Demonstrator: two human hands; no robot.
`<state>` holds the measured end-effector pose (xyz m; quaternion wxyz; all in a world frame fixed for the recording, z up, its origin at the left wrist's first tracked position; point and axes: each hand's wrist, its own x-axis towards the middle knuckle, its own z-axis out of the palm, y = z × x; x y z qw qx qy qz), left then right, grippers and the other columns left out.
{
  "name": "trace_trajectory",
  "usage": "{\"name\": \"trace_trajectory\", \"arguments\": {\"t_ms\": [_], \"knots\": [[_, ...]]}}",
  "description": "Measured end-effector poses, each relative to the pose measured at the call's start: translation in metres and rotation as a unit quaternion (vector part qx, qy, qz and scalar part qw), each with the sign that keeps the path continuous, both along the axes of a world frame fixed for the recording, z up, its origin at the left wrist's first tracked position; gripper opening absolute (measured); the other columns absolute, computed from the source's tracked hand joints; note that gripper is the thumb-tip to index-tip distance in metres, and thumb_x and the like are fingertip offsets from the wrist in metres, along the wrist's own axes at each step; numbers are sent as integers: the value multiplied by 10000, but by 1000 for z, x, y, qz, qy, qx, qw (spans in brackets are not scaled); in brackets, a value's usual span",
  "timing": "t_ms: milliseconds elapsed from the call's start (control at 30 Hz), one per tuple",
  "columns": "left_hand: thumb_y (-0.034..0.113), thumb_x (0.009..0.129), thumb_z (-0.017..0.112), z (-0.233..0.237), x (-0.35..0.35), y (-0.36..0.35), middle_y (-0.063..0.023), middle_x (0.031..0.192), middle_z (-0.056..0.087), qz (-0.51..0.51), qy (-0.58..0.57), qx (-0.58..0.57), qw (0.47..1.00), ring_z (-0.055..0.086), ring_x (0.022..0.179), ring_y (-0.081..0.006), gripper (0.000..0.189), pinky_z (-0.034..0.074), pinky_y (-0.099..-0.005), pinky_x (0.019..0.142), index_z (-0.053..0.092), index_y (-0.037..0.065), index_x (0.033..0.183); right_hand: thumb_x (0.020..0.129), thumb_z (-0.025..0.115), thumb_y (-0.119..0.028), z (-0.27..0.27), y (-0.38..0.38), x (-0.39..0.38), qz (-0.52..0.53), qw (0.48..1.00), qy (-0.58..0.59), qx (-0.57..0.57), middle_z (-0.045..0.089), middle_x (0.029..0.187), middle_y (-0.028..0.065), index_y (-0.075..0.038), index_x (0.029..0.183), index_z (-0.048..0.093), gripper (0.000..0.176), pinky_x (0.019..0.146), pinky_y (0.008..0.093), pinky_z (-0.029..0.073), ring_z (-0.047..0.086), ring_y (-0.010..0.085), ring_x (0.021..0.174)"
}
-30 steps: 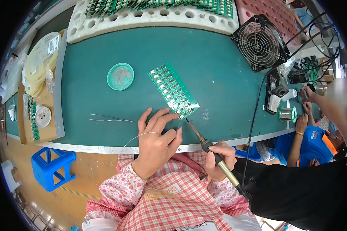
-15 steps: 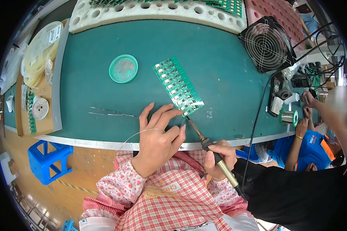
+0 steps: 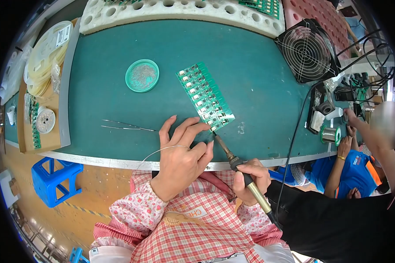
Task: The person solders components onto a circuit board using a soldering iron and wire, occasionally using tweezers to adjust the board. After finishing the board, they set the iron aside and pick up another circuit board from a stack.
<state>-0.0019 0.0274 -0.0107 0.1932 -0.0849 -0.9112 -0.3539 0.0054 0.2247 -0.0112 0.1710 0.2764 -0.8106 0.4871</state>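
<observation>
A green circuit board panel lies slanted on the green mat, with rows of small parts on it. My right hand is closed round the handle of a soldering iron, its tip at the board's near corner. My left hand has its fingertips at that same corner, beside the iron tip. A thin solder wire runs over the left hand and appears pinched in its curled fingers; its tip is hidden. Left of this hand lie metal tweezers.
A round green dish of tiny parts stands behind the tweezers. At the back is a white foam rack of boards. A black fan, solder spool and iron cable are at right, near another person's arm. A cardboard tray stands left.
The view has shifted slightly, so the bench things sit a little differently in the picture. Both hands, the iron tip and the board keep nearly the same positions relative to each other.
</observation>
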Motion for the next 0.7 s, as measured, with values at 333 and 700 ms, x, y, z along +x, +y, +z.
{"name": "trace_trajectory", "arguments": {"t_ms": [333,700], "knots": [[73,735,760,1,0,1,-66,1075,689,-1,-2,-4,1000,624,1125,-279,282,348,-538,1048,546,39,556,764,737,5,6,-2,-5,17,1000,22,9,599,630,72,-2,960,599,240,460,296,447,570,185,500],[77,740,759,1,0,0,-65,1077,688,0,-2,-3,1000,625,1128,-281,287,344,-544,1048,541,40,557,738,732,-25,14,-3,-5,21,996,43,74,599,625,64,-16,938,621,229,466,290,457,578,197,504]]}}
